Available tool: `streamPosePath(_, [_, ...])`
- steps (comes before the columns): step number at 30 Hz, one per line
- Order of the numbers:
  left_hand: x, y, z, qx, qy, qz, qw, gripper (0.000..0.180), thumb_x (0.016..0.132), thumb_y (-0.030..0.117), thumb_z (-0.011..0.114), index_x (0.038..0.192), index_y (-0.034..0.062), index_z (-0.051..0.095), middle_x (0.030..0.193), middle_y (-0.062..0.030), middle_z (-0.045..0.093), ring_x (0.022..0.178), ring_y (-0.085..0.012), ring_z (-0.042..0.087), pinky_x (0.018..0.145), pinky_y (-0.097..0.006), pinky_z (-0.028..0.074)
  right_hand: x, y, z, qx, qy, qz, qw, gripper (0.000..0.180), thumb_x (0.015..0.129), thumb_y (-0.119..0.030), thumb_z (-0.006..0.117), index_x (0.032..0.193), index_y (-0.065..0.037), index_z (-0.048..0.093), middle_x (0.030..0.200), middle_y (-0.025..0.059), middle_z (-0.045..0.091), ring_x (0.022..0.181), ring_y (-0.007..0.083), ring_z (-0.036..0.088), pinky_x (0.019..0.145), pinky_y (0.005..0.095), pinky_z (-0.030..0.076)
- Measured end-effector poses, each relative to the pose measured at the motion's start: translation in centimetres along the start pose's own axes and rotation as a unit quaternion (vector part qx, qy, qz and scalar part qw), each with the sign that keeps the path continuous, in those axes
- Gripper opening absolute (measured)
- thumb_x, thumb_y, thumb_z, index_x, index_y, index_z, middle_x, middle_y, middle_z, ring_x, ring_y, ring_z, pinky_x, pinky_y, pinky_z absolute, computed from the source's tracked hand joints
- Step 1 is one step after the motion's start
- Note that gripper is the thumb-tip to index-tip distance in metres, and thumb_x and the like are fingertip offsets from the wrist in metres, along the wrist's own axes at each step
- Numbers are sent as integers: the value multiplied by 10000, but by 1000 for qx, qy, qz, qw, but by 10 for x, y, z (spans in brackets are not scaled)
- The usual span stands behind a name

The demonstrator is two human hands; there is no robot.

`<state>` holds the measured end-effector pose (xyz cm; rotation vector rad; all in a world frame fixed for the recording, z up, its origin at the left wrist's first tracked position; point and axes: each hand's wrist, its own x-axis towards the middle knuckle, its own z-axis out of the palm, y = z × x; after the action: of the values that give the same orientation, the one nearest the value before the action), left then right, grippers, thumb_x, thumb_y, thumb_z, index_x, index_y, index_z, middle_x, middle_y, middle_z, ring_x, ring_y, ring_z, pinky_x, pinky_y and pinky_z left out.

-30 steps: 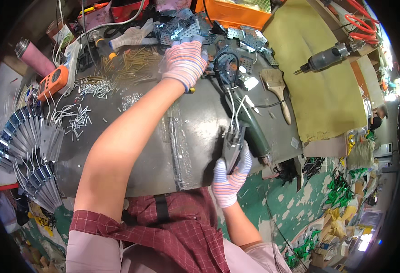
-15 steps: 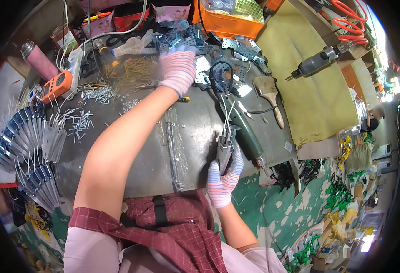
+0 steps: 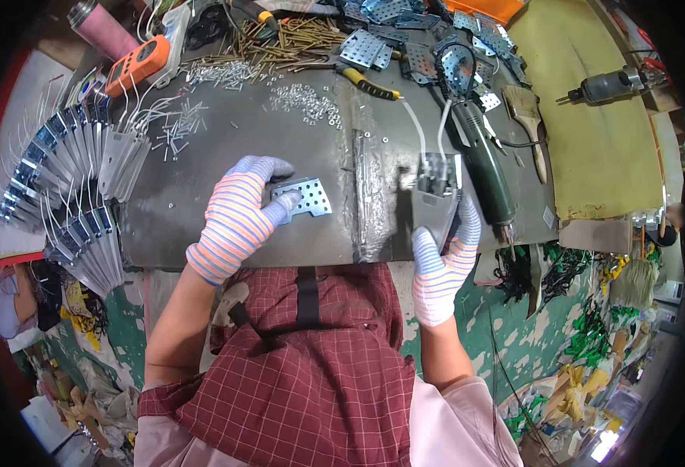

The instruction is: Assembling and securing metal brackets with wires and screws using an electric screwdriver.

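Observation:
My left hand [image 3: 237, 214], in a striped knit glove, pinches a small perforated metal plate [image 3: 309, 198] just above the dark bench top, thumb over its left edge. My right hand [image 3: 445, 268], gloved alike, grips a flat grey metal-cased part [image 3: 436, 208] with two white wires rising from its top. Close to the right hand lies a dark green electric screwdriver [image 3: 481, 159] with its tip toward me. More perforated plates [image 3: 366, 48] are heaped at the back. Pliers with yellow-black handles [image 3: 369, 84] rest in front of them.
Several wired grey parts [image 3: 85, 261] fan out at the left. Small screws [image 3: 180, 128], nuts [image 3: 307, 103] and brass-coloured long screws [image 3: 288, 43] lie loose behind. An orange meter [image 3: 137, 64] and pink bottle [image 3: 102, 29] stand back left; a brush [image 3: 525, 128] and grey power tool [image 3: 607, 86] lie right.
My left hand has come back from the plate heap toward me, now with a perforated plate. My right hand still holds the wired part. The view has shifted too.

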<state>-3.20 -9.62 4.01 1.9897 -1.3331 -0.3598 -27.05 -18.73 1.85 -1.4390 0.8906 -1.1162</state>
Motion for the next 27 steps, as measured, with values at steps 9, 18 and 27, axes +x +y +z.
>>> streamPosePath(9, [-9,4,27,-340,67,-116,931,87,856,24,669,892,15,591,786,-21,583,675,-56,538,616,-218,462,-15,-17,28,208,-126,181,953,706,748,-9,632,1406,-34,377,1340,120,482,1218,220,482,1048,352,370])
streamPosePath(18, [-15,14,30,-223,154,-15,962,140,806,35,716,866,38,590,764,-65,594,667,-165,574,593,-305,471,-17,-14,42,222,-186,193,937,720,760,-40,674,1414,-34,371,1323,122,504,1223,214,479,1043,355,373])
streamPosePath(27, [-18,5,35,-76,293,104,947,188,750,72,756,828,48,586,812,-119,569,711,-302,567,638,-382,466,-18,-14,40,84,-267,49,959,656,791,6,608,1405,-59,389,1357,111,477,1247,214,460,1042,347,365])
